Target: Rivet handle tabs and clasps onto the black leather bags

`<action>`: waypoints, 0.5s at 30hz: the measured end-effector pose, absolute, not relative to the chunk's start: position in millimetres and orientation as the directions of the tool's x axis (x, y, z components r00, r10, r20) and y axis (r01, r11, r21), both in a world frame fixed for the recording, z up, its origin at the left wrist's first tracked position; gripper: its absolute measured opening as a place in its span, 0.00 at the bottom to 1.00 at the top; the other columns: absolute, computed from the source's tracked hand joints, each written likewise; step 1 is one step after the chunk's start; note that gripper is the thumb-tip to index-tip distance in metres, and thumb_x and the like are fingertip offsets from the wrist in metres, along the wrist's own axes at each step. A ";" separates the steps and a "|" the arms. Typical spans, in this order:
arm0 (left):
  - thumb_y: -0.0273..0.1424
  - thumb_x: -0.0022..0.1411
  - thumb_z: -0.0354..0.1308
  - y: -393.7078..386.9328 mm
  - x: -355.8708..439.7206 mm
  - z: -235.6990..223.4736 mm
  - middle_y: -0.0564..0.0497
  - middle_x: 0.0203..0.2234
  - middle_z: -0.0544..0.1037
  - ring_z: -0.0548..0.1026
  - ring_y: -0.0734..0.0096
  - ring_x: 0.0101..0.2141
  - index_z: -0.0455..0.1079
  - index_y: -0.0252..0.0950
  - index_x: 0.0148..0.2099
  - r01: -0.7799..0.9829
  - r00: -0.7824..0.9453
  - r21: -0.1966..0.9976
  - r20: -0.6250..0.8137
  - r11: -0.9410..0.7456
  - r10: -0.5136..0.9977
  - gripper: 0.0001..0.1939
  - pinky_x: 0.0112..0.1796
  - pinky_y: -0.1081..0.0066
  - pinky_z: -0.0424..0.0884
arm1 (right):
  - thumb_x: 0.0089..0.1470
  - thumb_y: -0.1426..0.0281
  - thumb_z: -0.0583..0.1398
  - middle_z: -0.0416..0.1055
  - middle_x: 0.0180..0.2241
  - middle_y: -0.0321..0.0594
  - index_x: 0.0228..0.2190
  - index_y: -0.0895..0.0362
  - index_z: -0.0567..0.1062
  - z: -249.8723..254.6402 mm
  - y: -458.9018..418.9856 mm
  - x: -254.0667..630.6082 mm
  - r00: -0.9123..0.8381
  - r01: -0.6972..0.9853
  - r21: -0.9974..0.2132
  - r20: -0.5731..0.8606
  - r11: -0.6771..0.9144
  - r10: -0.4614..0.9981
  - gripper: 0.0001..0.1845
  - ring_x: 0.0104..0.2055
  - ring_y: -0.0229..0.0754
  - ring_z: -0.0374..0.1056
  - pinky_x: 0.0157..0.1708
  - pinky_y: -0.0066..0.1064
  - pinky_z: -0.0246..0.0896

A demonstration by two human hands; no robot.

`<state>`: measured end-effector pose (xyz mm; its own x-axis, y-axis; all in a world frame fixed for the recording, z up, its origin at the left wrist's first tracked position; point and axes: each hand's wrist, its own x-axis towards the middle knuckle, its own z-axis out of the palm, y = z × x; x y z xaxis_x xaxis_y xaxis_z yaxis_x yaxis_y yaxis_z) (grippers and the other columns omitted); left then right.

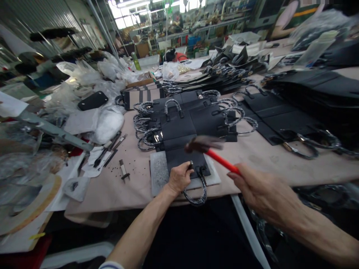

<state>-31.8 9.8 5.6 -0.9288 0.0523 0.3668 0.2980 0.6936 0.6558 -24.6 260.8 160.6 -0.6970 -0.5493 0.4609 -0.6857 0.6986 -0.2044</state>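
Forearms (146, 224) reach over a table (252, 157), where a smooth black panel (178, 158) with a plastic-wrapped loop (203, 191) lies partly on a pale slab (159, 173); right hand (252, 185) grips a red-handled hammer (223, 160), left hand (179, 177) pinches a small tool (191, 164) over the panel

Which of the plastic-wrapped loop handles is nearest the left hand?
The handle just right of the left hand, on the black piece over the pale slab. It reaches the table's near edge; the other handles lie farther away.
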 end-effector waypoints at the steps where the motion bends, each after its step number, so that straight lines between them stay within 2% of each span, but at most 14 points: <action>1: 0.22 0.65 0.61 9.7 -31.8 5.3 0.48 0.38 0.84 0.83 0.64 0.39 0.74 0.38 0.46 0.304 -0.927 0.657 0.372 0.690 0.053 0.09 0.44 0.69 0.78 | 0.71 0.61 0.50 0.60 0.17 0.29 0.30 0.53 0.64 161.0 260.4 -23.4 -0.707 -0.661 -0.237 0.515 0.711 -0.485 0.16 0.15 0.35 0.53 0.20 0.31 0.41; 3: 0.22 0.65 0.60 9.4 -31.8 4.8 0.48 0.38 0.83 0.83 0.64 0.40 0.74 0.38 0.45 0.301 -0.927 0.654 0.371 0.694 0.053 0.08 0.44 0.69 0.79 | 0.71 0.62 0.49 0.59 0.16 0.30 0.29 0.52 0.63 159.8 260.5 -21.5 -0.714 -0.647 -0.253 0.534 0.719 -0.454 0.17 0.14 0.35 0.52 0.20 0.31 0.40; 5: 0.22 0.65 0.60 9.0 -31.9 4.5 0.49 0.36 0.83 0.83 0.63 0.38 0.74 0.38 0.44 0.295 -0.930 0.650 0.365 0.700 0.052 0.08 0.42 0.69 0.79 | 0.71 0.62 0.48 0.61 0.15 0.31 0.29 0.52 0.64 156.1 263.4 -22.4 -0.729 -0.665 -0.223 0.405 0.713 -0.553 0.17 0.14 0.36 0.52 0.20 0.33 0.37; 7: 0.22 0.65 0.60 8.6 -31.9 4.8 0.49 0.36 0.83 0.83 0.63 0.38 0.74 0.38 0.45 0.300 -0.926 0.657 0.375 0.692 0.046 0.08 0.41 0.69 0.79 | 0.70 0.59 0.49 0.64 0.16 0.32 0.29 0.52 0.64 150.3 269.9 -28.5 -0.778 -0.629 -0.254 0.225 0.735 -0.587 0.17 0.15 0.36 0.53 0.21 0.33 0.36; 10: 0.22 0.65 0.60 7.9 -31.6 5.7 0.49 0.37 0.84 0.83 0.63 0.39 0.73 0.38 0.45 0.328 -0.912 0.668 0.408 0.668 0.041 0.09 0.43 0.68 0.79 | 0.68 0.54 0.49 0.67 0.20 0.34 0.29 0.52 0.64 133.0 285.1 -47.8 -0.906 -0.407 -0.422 0.073 0.810 -0.417 0.19 0.20 0.39 0.61 0.23 0.32 0.45; 12: 0.21 0.64 0.60 7.8 -31.2 6.3 0.49 0.37 0.83 0.83 0.63 0.39 0.73 0.38 0.45 0.343 -0.906 0.669 0.421 0.659 0.043 0.09 0.43 0.68 0.80 | 0.67 0.54 0.48 0.68 0.22 0.36 0.28 0.52 0.64 111.6 297.3 -64.5 -0.945 -0.269 -0.508 -0.026 0.819 -0.326 0.20 0.23 0.40 0.64 0.26 0.31 0.52; 13: 0.21 0.64 0.60 7.8 -31.1 6.7 0.50 0.37 0.83 0.83 0.63 0.38 0.73 0.38 0.45 0.347 -0.905 0.670 0.424 0.656 0.045 0.09 0.43 0.68 0.80 | 0.67 0.55 0.47 0.69 0.23 0.37 0.27 0.52 0.64 98.3 303.3 -72.7 -0.949 -0.221 -0.515 -0.084 0.828 -0.305 0.21 0.25 0.41 0.66 0.27 0.31 0.55; 15: 0.21 0.64 0.60 7.8 -31.0 7.8 0.49 0.37 0.83 0.83 0.63 0.38 0.73 0.38 0.46 0.349 -0.904 0.671 0.426 0.654 0.045 0.10 0.42 0.68 0.80 | 0.67 0.58 0.47 0.70 0.24 0.39 0.25 0.53 0.65 70.5 313.5 -86.8 -0.948 -0.134 -0.454 -0.199 0.881 -0.247 0.21 0.27 0.42 0.67 0.30 0.32 0.57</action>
<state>-31.0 7.8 7.8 -0.9035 0.0447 0.4262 0.3489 0.6542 0.6711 -86.8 313.5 70.5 -0.9484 -0.2470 -0.1986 -0.1344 0.8808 -0.4540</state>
